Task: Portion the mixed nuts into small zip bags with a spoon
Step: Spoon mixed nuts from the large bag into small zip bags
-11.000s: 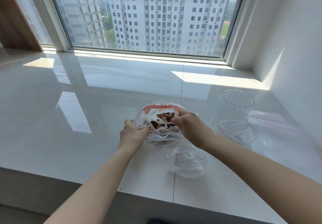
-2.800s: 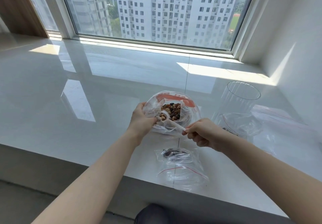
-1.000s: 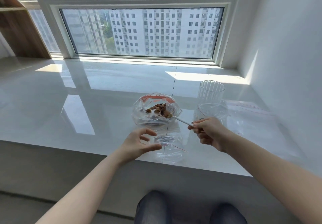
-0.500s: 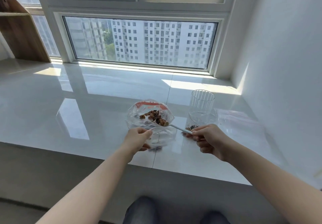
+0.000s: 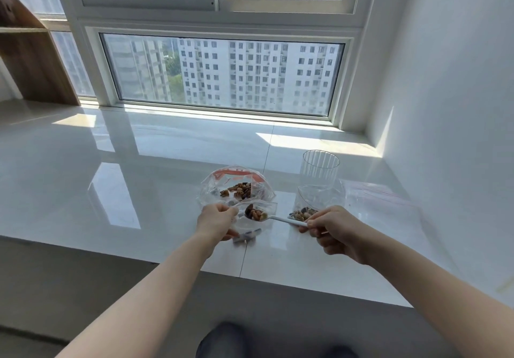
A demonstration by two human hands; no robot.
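The left hand (image 5: pixel 215 222) grips the near-left edge of a small zip bag (image 5: pixel 251 225), its fingers (image 5: pixel 232 210) curled round the plastic and holding the mouth up and open just above the white counter (image 5: pixel 139 190); a few dark nuts lie in the bottom of this bag, just below those fingers. The right hand (image 5: pixel 332 231) pinches the handle end of a white plastic spoon (image 5: pixel 274 218) between thumb and curled fingers (image 5: pixel 308 222); the spoon reaches leftward from them, and its bowl, heaped with mixed nuts (image 5: pixel 254 214), sits at the mouth of the small zip bag, between the two hands. Just beyond the left fingers lies the large zip bag (image 5: pixel 236 188) with an orange-red strip along its far edge, open and holding the main pile of mixed nuts; it touches or overlaps the small bag's far side, though which I cannot tell. Just beyond the right fingers stands a second small zip bag (image 5: pixel 311 204) with some nuts in its bottom; behind it, farther from those fingers, stands a clear ribbed plastic cup (image 5: pixel 319 168), upright. To the right of the right fingers, a flat clear zip bag with a red line (image 5: pixel 375 199) lies on the counter near the white wall (image 5: pixel 445 107). Far beyond both hands is a window (image 5: pixel 222 74) looking onto apartment towers.
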